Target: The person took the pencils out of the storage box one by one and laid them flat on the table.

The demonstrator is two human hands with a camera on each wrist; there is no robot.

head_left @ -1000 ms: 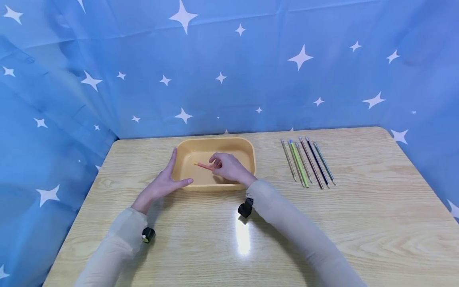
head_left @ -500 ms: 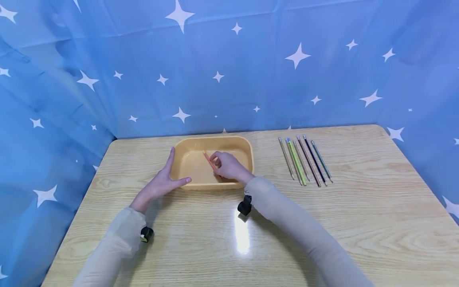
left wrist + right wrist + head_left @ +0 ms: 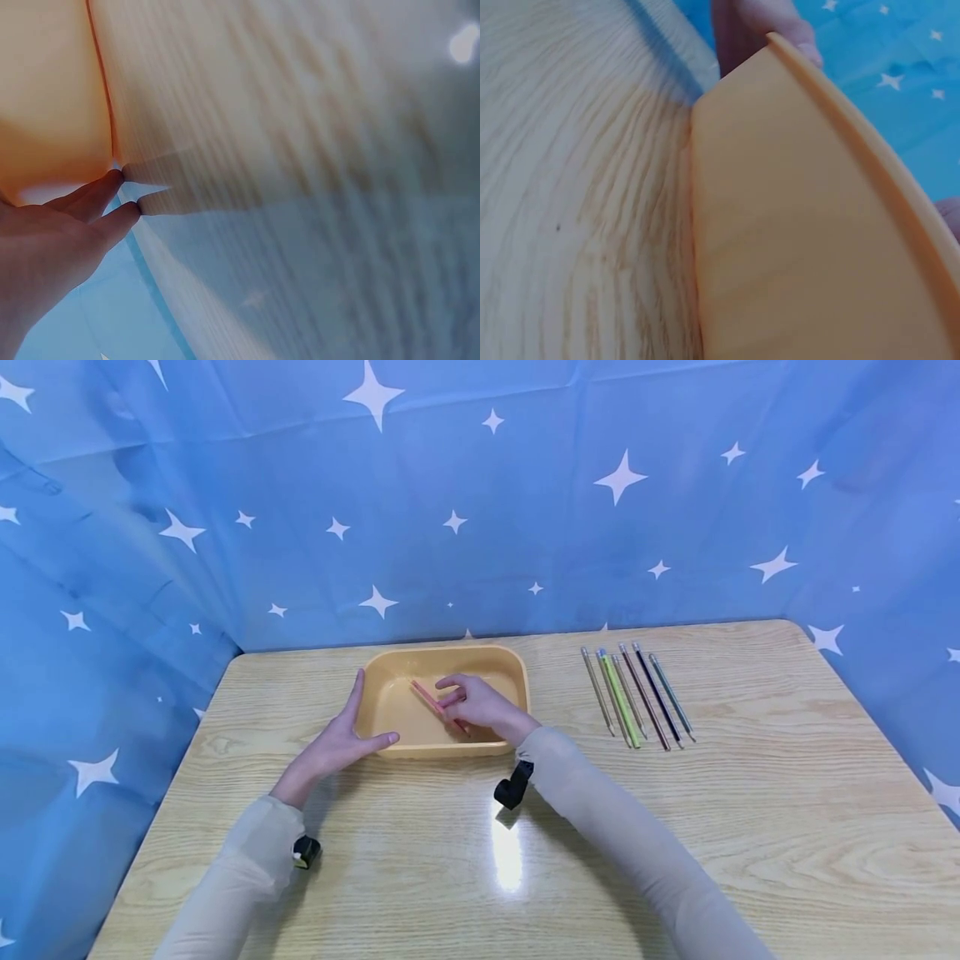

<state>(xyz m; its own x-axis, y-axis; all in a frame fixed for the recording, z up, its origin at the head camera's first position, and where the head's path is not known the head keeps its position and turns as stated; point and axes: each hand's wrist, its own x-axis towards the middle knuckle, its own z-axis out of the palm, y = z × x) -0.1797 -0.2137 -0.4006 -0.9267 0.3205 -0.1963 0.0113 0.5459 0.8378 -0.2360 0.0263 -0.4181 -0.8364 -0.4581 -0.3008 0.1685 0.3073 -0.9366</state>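
A tan plastic tray (image 3: 390, 749) sits near the back edge of the table. At its left end is my left hand (image 3: 336, 745), thumb and fingers spread around the near left corner, with the thumb along the front rim. In the left wrist view, fingertips of the left hand (image 3: 75, 232) reach down beside the tray wall (image 3: 52, 90). Inside the tray lies a reddish pencil (image 3: 424, 695), slanting from upper left to lower right. Over the pencil is my right hand (image 3: 480, 703), fingers parted, thumb overlapping the pencil's middle. The right wrist view shows mostly the tray's outer wall (image 3: 802, 202).
To the right of the tray, several pencils lie roughly parallel on the wooden table (image 3: 750, 793), among them a bright green pencil (image 3: 618, 697) and a teal pencil (image 3: 672, 697). A blue curtain (image 3: 420, 485) with white stars hangs behind the table.
The reddish pencil has turned within the tray, its lower end now showing below my right hand. The right fingers have spread apart. My left hand stays at the tray corner.
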